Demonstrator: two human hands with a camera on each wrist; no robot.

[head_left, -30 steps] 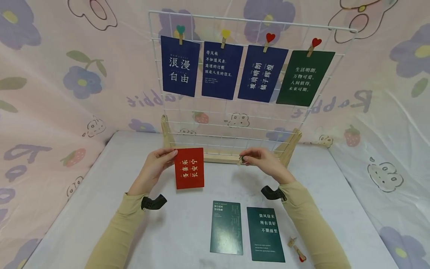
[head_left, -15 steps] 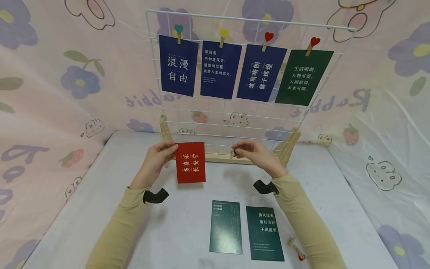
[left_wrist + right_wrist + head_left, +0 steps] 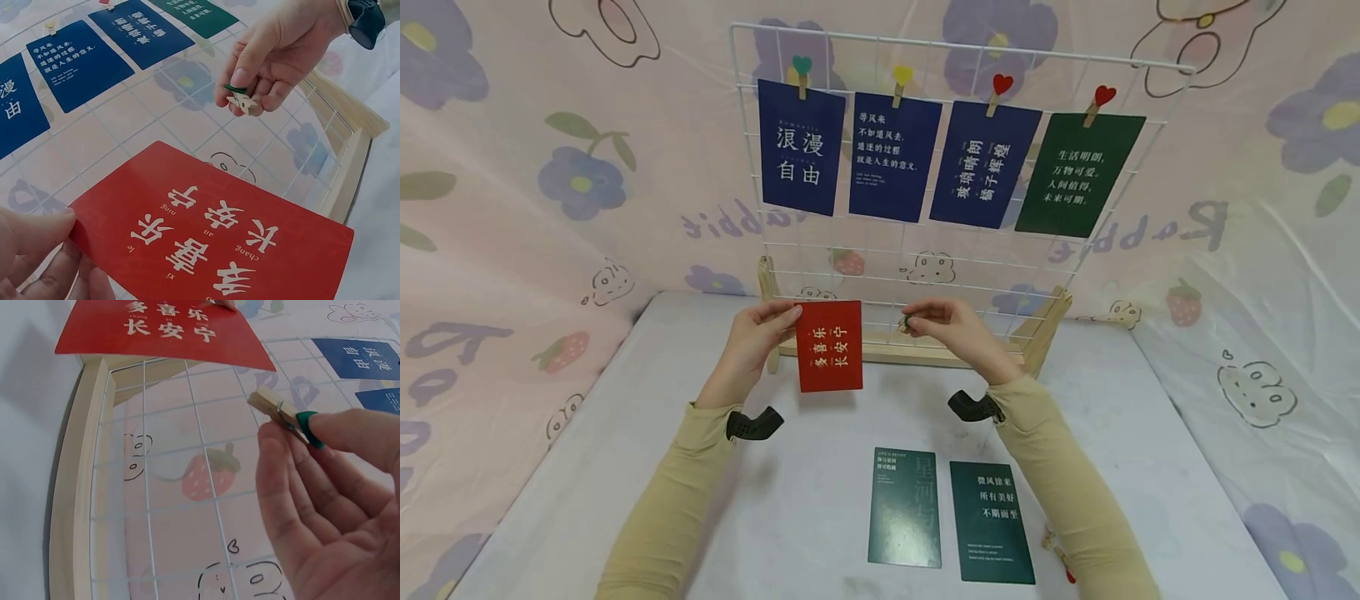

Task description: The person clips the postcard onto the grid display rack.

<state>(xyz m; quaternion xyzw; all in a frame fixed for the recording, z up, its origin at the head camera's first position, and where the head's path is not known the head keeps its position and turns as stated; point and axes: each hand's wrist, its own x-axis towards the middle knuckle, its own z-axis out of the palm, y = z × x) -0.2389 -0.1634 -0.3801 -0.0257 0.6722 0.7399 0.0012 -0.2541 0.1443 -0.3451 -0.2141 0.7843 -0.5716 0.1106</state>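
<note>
My left hand pinches a red card by its upper left corner, thumb on the printed face, in front of the lower part of a white wire grid. White characters run sideways down the card in the head view. To its right, my right hand pinches a small wooden clothespin with a green end between thumb and forefinger. The clothespin's tip points toward the card, with a gap between them. Three blue cards and one green card hang from the grid on heart-topped clothespins.
Two dark green cards, a left one and a right one, lie on the white table. Loose clothespins, one red-tipped, lie beside my right forearm. A wooden base holds the grid upright before a patterned cloth backdrop.
My left hand has raised the red card toward the grid. My right hand has moved left and up with the clothespin, closer to the card.
</note>
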